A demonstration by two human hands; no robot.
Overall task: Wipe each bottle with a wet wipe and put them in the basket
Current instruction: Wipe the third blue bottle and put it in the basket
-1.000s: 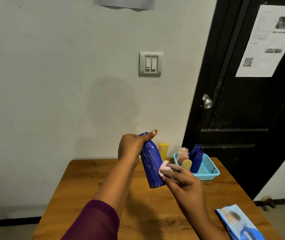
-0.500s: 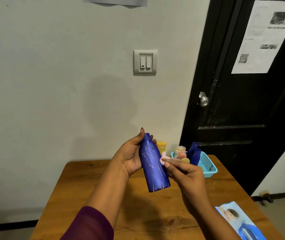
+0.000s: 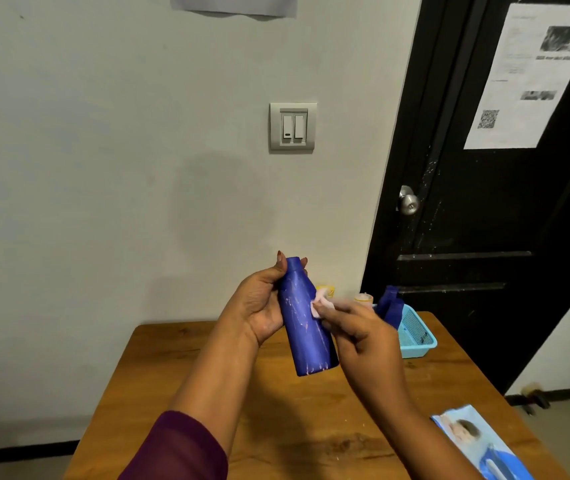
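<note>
A pack of wet wipes lies at the near right corner of a wooden table. Above the tabletop, a person's left hand grips a dark blue bottle near its neck, tilted slightly, while the right hand pinches a small wet wipe against its side. Beyond, a light blue basket at the table's far right holds other bottles. A light switch and black door stand behind.

qr code on door notice, print too blurred
</note>
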